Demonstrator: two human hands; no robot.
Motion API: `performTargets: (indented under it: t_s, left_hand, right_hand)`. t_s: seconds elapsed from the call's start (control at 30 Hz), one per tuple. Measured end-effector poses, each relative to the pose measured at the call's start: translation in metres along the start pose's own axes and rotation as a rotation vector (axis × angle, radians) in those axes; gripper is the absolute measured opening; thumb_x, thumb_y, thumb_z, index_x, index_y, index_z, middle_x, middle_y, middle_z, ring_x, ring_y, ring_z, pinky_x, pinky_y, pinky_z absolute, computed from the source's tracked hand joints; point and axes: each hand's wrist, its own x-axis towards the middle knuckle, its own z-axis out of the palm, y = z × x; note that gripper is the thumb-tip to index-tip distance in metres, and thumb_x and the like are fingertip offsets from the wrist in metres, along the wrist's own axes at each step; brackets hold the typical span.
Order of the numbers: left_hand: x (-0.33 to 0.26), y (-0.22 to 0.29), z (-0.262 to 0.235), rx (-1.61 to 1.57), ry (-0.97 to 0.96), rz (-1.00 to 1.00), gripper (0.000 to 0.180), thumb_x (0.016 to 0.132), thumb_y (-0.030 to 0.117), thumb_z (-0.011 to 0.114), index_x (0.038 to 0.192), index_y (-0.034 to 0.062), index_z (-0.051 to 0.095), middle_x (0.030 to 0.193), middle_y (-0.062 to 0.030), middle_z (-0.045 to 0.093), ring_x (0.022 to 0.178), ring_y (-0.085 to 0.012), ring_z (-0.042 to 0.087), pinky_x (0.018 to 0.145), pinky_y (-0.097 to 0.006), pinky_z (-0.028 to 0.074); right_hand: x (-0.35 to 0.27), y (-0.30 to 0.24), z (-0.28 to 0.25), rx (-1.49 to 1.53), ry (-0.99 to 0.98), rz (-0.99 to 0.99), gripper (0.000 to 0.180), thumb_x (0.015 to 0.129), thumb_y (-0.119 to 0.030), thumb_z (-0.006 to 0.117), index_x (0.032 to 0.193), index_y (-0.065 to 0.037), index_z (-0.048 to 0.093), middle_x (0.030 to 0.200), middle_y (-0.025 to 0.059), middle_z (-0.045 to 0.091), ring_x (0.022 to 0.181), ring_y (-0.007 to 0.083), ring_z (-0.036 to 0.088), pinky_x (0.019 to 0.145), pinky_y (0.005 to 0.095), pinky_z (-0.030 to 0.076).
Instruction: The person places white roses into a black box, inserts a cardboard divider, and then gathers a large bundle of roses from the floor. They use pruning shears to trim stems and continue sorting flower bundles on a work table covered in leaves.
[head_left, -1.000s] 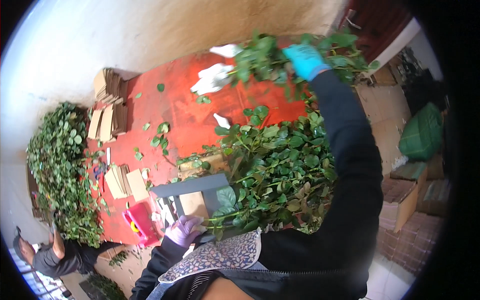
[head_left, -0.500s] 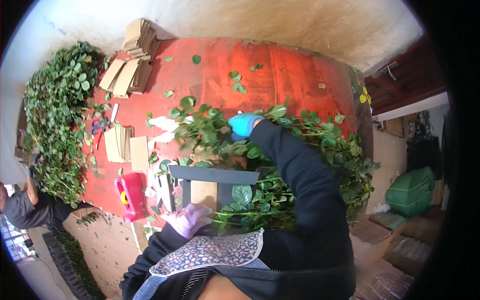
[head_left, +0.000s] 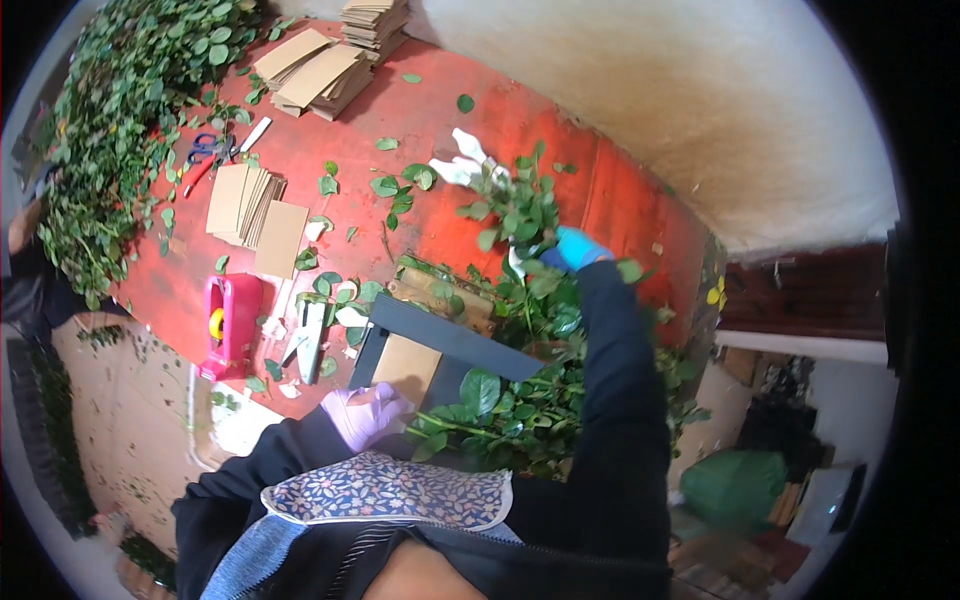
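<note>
My right hand [head_left: 582,248], in a blue glove, is closed around a bunch of leafy stems [head_left: 520,210] above the red table. White wrapped-looking tips [head_left: 465,160] stick out at the bunch's far left end. Near my body, my left hand [head_left: 368,415] in a lilac glove has its fingers curled at the edge of a cardboard piece [head_left: 405,368]. That piece lies in a dark grey frame [head_left: 455,335] with a raised bar. Right beside the left fingers are the ends of more leafy stems [head_left: 500,420]; what those fingers hold is hidden.
A pink tape dispenser [head_left: 230,325] and white-handled cutters [head_left: 308,335] lie left of the frame. Farther off are cardboard stacks [head_left: 320,80], fanned cards [head_left: 243,205], scissors [head_left: 207,150] and a big leafy heap [head_left: 150,120]. Another person's arm [head_left: 25,225] shows at the left edge.
My right hand has moved away from me and to the right, carrying the bunch clear of the frame. The left hand stays by the cardboard piece. The whole view has turned.
</note>
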Motion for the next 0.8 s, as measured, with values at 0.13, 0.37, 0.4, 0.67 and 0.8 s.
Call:
performTargets:
  t_s: [0.13,0.37,0.4,0.67,0.8]
  left_hand:
    - [-0.002,-0.008,0.005,-0.045,0.025,0.009,0.033,0.080,0.019,0.070,0.112,0.0148,0.062,0.102,-0.0048,0.060,0.082,-0.0226,0.067,0.065,-0.033,0.056]
    - [-0.004,-0.015,0.018,-0.027,0.022,-0.036,0.027,0.082,0.021,0.070,0.108,0.0163,0.062,0.097,-0.0035,0.060,0.079,-0.0225,0.067,0.061,-0.034,0.055]
    - [0.000,-0.013,0.016,0.021,0.028,0.020,0.027,0.083,0.023,0.069,0.108,0.0170,0.061,0.097,-0.0023,0.058,0.078,-0.0215,0.066,0.059,-0.033,0.055]
    - [-0.006,-0.022,0.034,-0.116,0.042,-0.032,0.025,0.083,0.025,0.069,0.106,0.0183,0.061,0.097,-0.0011,0.056,0.077,-0.0190,0.065,0.057,-0.032,0.054]
    - [-0.003,-0.017,0.035,-0.466,-0.058,-0.233,0.025,0.082,0.026,0.068,0.106,0.0188,0.062,0.097,-0.0009,0.056,0.077,-0.0184,0.065,0.057,-0.032,0.053]
  right_hand:
    - [0.008,-0.060,0.045,0.008,-0.203,-0.090,0.043,0.080,-0.025,0.072,0.118,-0.006,0.063,0.094,0.0127,0.070,0.080,0.0229,0.065,0.072,0.0389,0.051]
    - [-0.016,-0.151,-0.013,0.138,-0.408,-0.024,0.055,0.073,-0.022,0.080,0.122,-0.005,0.061,0.090,0.0088,0.071,0.076,0.0171,0.064,0.063,0.0325,0.051]
    - [-0.009,-0.127,-0.018,0.223,-0.387,-0.027,0.053,0.074,-0.022,0.080,0.121,-0.006,0.061,0.087,0.0067,0.070,0.071,0.0142,0.061,0.060,0.0308,0.049]
    - [0.025,-0.054,-0.022,-0.611,0.398,-0.191,0.056,0.084,-0.039,0.068,0.127,-0.005,0.057,0.122,0.0142,0.064,0.105,0.0346,0.063,0.087,0.0491,0.049]
    - [0.024,-0.062,-0.018,-0.625,0.605,-0.259,0.027,0.087,-0.033,0.062,0.099,-0.009,0.063,0.091,0.0152,0.068,0.080,0.0359,0.065,0.069,0.0502,0.048]
